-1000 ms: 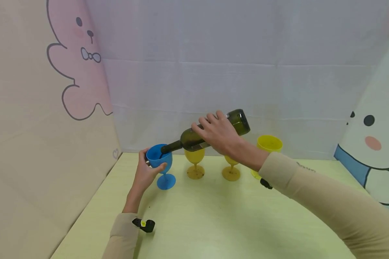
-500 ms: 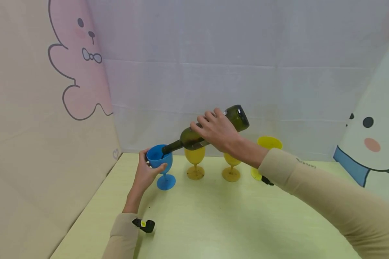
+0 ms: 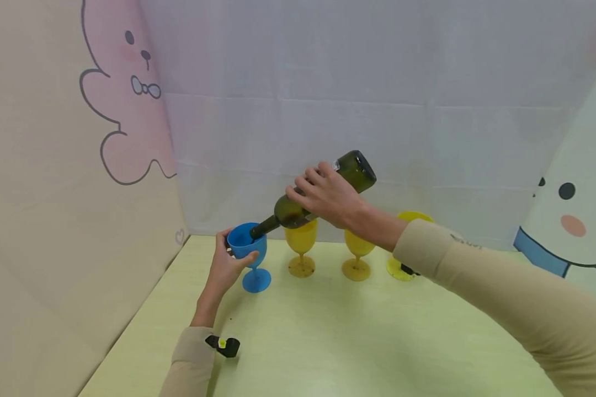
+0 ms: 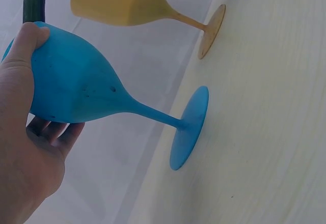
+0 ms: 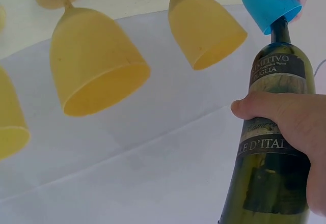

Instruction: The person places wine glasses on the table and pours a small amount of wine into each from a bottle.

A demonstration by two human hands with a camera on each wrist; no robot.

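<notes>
A blue goblet [image 3: 248,249] stands on the table at the left, its bowl gripped by my left hand [image 3: 227,267], thumb on the near side and fingers round the back. My right hand [image 3: 330,196] holds a green wine bottle [image 3: 289,212] round its labelled body. The bottle is tilted steeply, base up to the right, and its neck [image 3: 265,226] reaches inside the goblet's rim. In the right wrist view the label [image 5: 277,76] shows printed words. The left wrist view shows the goblet's foot [image 4: 189,127] on the table. Whether liquid flows is hard to tell.
Several yellow goblets stand in a row to the right of the blue one: one beside it [image 3: 301,237], one in the middle [image 3: 357,245], one [image 3: 402,269] partly behind my right forearm. The pale table [image 3: 298,331] meets a white curtain [image 3: 298,132] at the back.
The bottle's base has risen and shifted slightly left, so the bottle tilts more steeply, with its neck a bit further into the blue goblet. My left hand keeps its grip.
</notes>
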